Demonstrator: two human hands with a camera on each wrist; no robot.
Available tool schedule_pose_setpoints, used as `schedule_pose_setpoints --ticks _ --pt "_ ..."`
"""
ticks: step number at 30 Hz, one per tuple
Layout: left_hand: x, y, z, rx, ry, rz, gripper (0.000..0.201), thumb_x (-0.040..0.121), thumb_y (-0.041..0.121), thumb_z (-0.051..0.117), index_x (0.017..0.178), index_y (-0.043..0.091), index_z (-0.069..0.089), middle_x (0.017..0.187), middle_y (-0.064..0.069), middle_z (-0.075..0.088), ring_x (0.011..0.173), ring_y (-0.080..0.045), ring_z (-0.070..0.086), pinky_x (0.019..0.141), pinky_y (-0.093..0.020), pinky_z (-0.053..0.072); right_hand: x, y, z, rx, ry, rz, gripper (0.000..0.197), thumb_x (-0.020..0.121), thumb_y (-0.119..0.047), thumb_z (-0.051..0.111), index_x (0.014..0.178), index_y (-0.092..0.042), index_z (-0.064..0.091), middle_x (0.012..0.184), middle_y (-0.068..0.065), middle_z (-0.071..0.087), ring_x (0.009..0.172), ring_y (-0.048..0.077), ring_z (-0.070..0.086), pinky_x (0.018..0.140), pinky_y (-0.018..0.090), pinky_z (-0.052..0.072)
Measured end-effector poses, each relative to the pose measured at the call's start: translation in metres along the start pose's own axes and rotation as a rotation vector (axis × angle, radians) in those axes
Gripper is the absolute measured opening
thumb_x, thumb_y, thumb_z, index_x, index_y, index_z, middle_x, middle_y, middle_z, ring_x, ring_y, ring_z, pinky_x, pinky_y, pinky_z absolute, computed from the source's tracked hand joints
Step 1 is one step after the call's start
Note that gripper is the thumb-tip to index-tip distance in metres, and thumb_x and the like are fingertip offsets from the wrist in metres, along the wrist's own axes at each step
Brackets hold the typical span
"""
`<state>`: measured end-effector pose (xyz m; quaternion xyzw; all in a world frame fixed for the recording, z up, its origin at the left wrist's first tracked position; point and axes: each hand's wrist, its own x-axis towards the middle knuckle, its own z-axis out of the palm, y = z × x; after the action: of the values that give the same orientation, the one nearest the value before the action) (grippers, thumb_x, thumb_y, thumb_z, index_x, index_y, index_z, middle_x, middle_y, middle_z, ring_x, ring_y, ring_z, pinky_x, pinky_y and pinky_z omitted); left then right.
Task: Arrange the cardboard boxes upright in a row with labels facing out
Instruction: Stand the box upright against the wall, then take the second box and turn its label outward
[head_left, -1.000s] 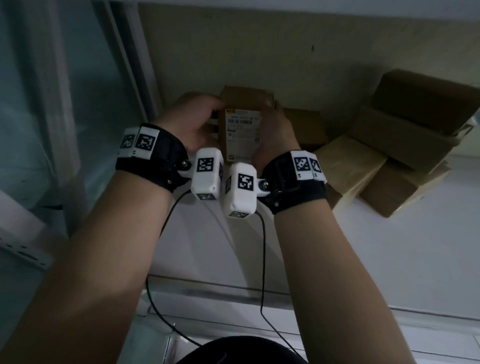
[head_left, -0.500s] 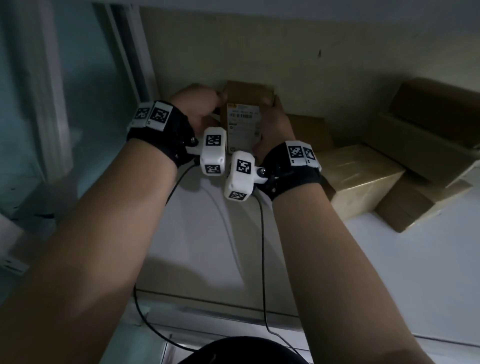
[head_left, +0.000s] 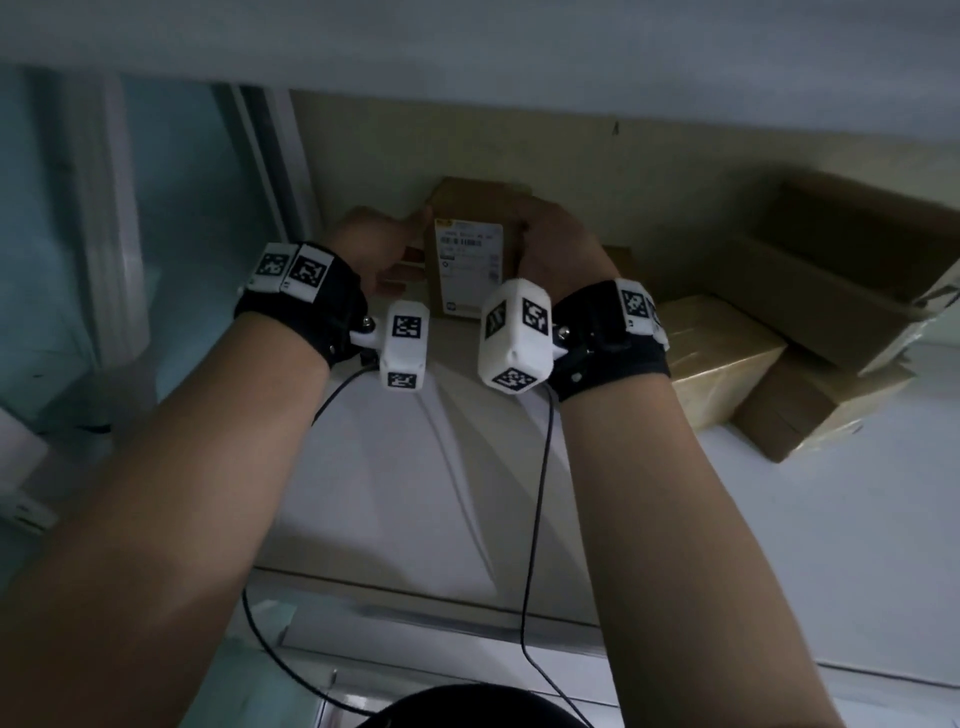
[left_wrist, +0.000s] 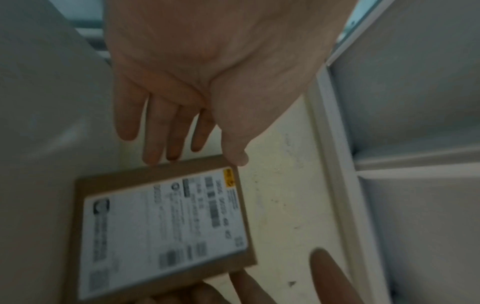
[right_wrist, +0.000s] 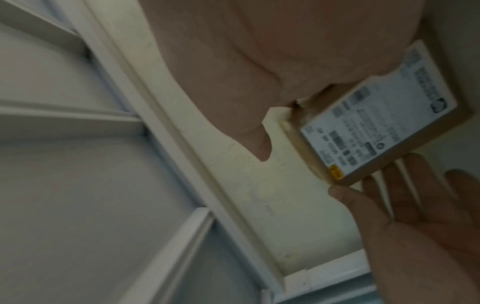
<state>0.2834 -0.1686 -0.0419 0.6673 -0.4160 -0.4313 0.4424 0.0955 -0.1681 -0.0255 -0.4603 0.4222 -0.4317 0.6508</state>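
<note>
Shelf (head_left: 779, 519): carton pile (head_left: 831, 270) sits right. Labelled box (head_left: 470, 270) stands at the back wall, pressed between left hand (head_left: 371, 249) and right hand (head_left: 563, 254), likely to square it. Left fingers (left_wrist: 153, 148) straight, tips touching the box; right fingers mostly hidden, can't tell.

We see the left hand (head_left: 379, 244) and the right hand (head_left: 563, 249) ungloved, the forearms unsleeved; each wrist wears a wide black band, the left band (head_left: 317, 317) and the right band (head_left: 608, 343); white plates (head_left: 295, 267) printed with black-and-white square markers sit on the bands; a white blocky left housing (head_left: 404, 345) and a right housing (head_left: 514, 338), marked likewise, are fixed to the bands on brackets with a silver screw (head_left: 368, 323); we note a thin black left cable (head_left: 332, 395) and a right cable (head_left: 535, 519) trailing from the housings.
</note>
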Motion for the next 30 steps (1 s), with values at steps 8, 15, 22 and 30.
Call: schedule_pose_setpoints --ticks 8,15,22,30 --pt "-0.019 0.002 -0.008 -0.022 0.223 0.031 0.06 0.096 0.064 0.06 0.137 0.021 0.062 0.119 0.0 0.073 0.103 -0.016 0.071 0.083 -0.035 0.05 -0.04 0.005 -0.043 0.304 -0.11 0.031 0.036 0.114 -0.028 0.029 0.143 -0.023 0.051 0.117 0.007 0.068 0.11 0.02 0.064 0.094 0.034 0.048" --pt "-0.05 0.012 0.01 -0.133 0.19 0.062 0.024 0.097 0.049 0.061 0.094 0.027 0.069 0.092 0.005 0.078 0.093 -0.017 0.076 0.086 -0.034 0.054 -0.055 0.004 -0.067 0.358 0.095 0.036 0.025 0.106 -0.03 0.054 0.119 -0.018 0.073 0.098 0.001 0.069 0.079 0.013 0.06 0.078 0.027 0.05" --pt "-0.065 0.005 0.044 -0.176 0.032 0.005 0.025 0.101 0.048 0.062 0.1 0.024 0.071 0.096 0.001 0.077 0.092 -0.018 0.075 0.09 -0.038 0.06 -0.057 0.006 -0.09 0.3 0.181 0.037 0.013 0.1 -0.028 0.059 0.094 -0.021 0.069 0.067 -0.004 0.049 0.058 0.014 0.039 0.063 0.027 0.038" --pt "-0.072 0.005 0.078 0.009 -0.032 0.072 0.029 0.103 0.045 0.059 0.119 0.025 0.07 0.112 0.001 0.076 0.104 -0.017 0.073 0.096 -0.042 0.053 -0.07 0.002 -0.127 0.248 0.329 0.004 0.015 0.099 -0.033 0.059 0.102 -0.022 0.068 0.08 0.0 0.061 0.067 0.017 0.05 0.071 0.031 0.039"
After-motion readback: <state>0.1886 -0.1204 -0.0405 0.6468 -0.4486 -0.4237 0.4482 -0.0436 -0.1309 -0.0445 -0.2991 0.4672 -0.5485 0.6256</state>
